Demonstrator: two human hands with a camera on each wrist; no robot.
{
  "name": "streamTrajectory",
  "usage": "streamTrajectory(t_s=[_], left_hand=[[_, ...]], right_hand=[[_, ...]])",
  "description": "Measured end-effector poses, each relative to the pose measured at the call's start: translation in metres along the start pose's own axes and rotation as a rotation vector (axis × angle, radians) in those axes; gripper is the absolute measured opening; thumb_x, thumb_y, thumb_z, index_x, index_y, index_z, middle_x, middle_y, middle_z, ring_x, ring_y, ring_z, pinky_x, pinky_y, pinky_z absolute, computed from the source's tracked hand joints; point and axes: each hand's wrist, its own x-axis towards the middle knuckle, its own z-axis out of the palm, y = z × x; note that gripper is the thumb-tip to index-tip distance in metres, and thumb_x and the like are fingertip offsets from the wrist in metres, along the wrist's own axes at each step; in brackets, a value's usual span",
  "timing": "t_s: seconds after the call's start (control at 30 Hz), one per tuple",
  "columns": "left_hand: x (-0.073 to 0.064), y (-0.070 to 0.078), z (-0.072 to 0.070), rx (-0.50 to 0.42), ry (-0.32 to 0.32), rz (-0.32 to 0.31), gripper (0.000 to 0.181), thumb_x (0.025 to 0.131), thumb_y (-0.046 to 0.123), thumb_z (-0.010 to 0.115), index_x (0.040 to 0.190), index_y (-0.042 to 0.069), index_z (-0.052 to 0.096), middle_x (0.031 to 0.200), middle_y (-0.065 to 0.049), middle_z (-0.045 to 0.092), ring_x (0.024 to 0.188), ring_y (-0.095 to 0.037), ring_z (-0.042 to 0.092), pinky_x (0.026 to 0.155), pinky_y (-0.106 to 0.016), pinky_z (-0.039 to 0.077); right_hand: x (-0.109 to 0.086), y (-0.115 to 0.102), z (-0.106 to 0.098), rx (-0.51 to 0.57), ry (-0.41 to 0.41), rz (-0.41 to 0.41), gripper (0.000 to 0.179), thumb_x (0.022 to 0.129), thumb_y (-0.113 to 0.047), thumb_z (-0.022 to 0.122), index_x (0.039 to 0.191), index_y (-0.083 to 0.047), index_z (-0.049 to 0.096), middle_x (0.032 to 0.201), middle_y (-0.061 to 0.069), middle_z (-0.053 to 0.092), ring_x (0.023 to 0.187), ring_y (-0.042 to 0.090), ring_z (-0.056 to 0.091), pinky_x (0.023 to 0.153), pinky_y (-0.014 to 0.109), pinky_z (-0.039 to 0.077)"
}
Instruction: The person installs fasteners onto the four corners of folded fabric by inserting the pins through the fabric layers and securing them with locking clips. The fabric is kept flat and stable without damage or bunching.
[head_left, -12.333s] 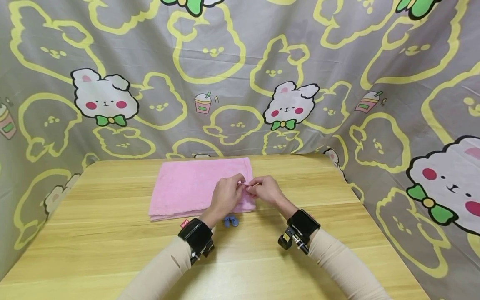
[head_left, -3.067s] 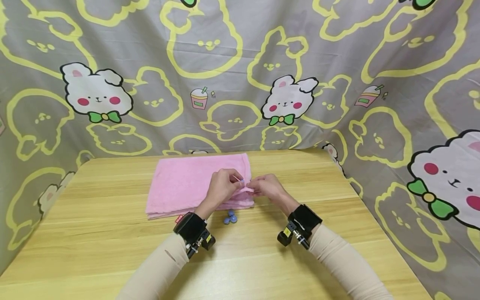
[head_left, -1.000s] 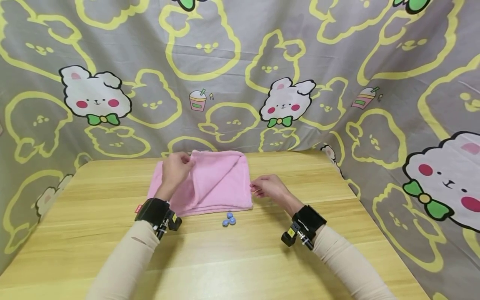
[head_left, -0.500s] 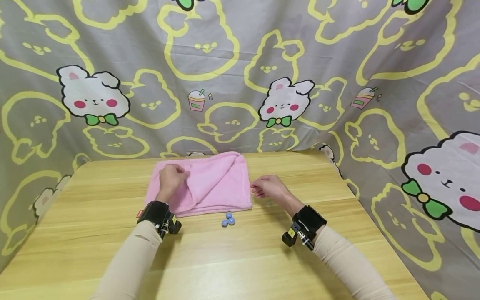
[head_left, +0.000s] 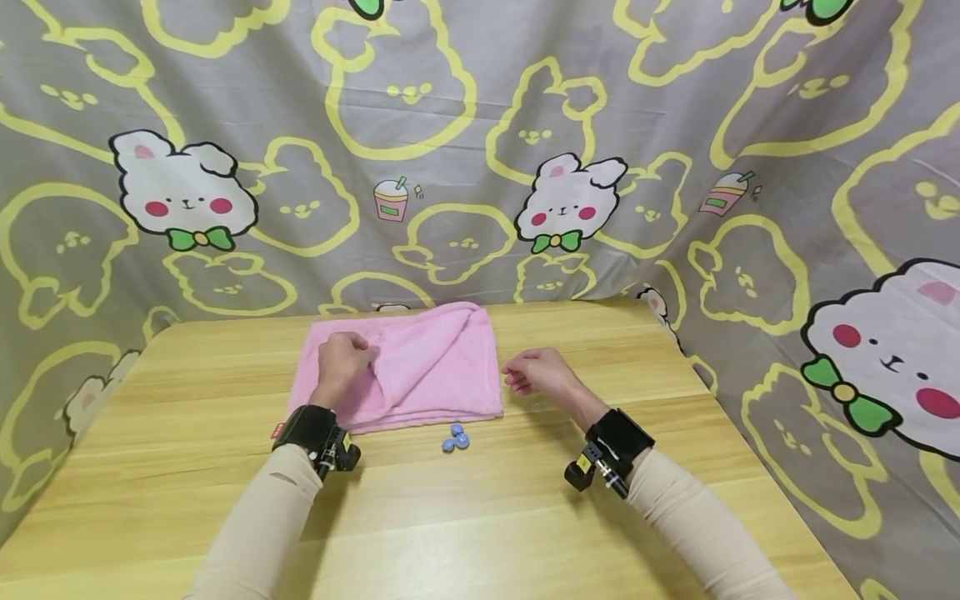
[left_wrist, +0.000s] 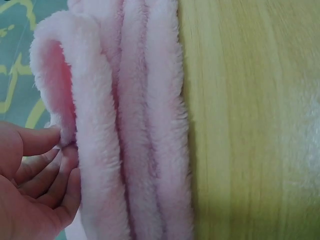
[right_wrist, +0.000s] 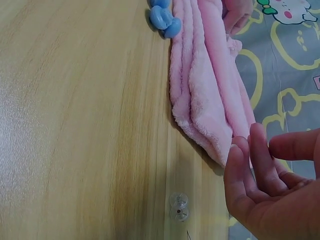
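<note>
A folded pink fleece blanket lies toward the back of the table. Its top layer is turned back on the left into a raised flap, and a small greyish spot shows near the flap's corner. My left hand pinches the flap's edge between thumb and fingers, as the left wrist view shows. Just off the blanket's right edge hovers my right hand, fingers loosely bent, with nothing visible between them. Three blue rounded plastic pieces sit in front of the blanket.
Small clear plastic discs lie on the wooden table near the right hand, with a thin dark pin-like line beside them. A cartoon-printed grey curtain hangs around the back and sides. A red tag shows by the left wrist strap.
Both hands worked together at the blanket's right edge, with a blue piece in the left fingers. The left hand then moved left, turning back the top layer, and lowered slightly. The right hand barely moved.
</note>
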Motion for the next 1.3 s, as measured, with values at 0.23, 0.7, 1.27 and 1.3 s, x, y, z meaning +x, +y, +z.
streamTrajectory(t_s=[0.23,0.7,1.27,1.3], left_hand=[[-0.002,0.012,0.001,0.038,0.065,0.05,0.015,0.088,0.012,0.072,0.09,-0.002,0.067,0.089,-0.022,0.072,0.085,-0.04,0.065,0.082,-0.049,0.05],[-0.062,0.094,0.05,0.182,-0.188,0.514,0.009,0.082,0.004,0.078,0.081,0.003,0.069,0.081,-0.012,0.071,0.079,-0.03,0.068,0.077,-0.044,0.056],[-0.09,0.102,0.077,0.213,-0.34,0.571,0.023,0.075,0.014,0.087,0.07,0.01,0.065,0.071,-0.002,0.067,0.069,-0.019,0.065,0.068,-0.036,0.054],[-0.089,0.101,0.077,0.213,-0.34,0.574,0.021,0.075,0.013,0.087,0.071,0.009,0.066,0.072,-0.002,0.068,0.069,-0.019,0.065,0.069,-0.036,0.055]], right_hand=[[0.0,-0.002,0.001,0.0,-0.001,0.014,0.03,0.101,-0.011,0.055,0.115,0.012,0.067,0.083,0.008,0.07,0.082,0.022,0.069,0.085,0.039,0.059],[0.002,0.0,0.001,0.016,-0.007,0.004,0.027,0.1,-0.01,0.055,0.112,0.012,0.067,0.082,0.01,0.071,0.075,0.017,0.067,0.08,0.037,0.06],[0.004,0.001,-0.005,-0.079,0.01,-0.02,0.029,0.099,-0.011,0.054,0.11,0.013,0.068,0.081,0.011,0.07,0.073,0.014,0.066,0.08,0.037,0.06],[0.005,0.002,-0.007,-0.108,0.019,-0.028,0.028,0.098,-0.011,0.056,0.108,0.012,0.069,0.081,0.011,0.07,0.072,0.014,0.066,0.078,0.036,0.06]])
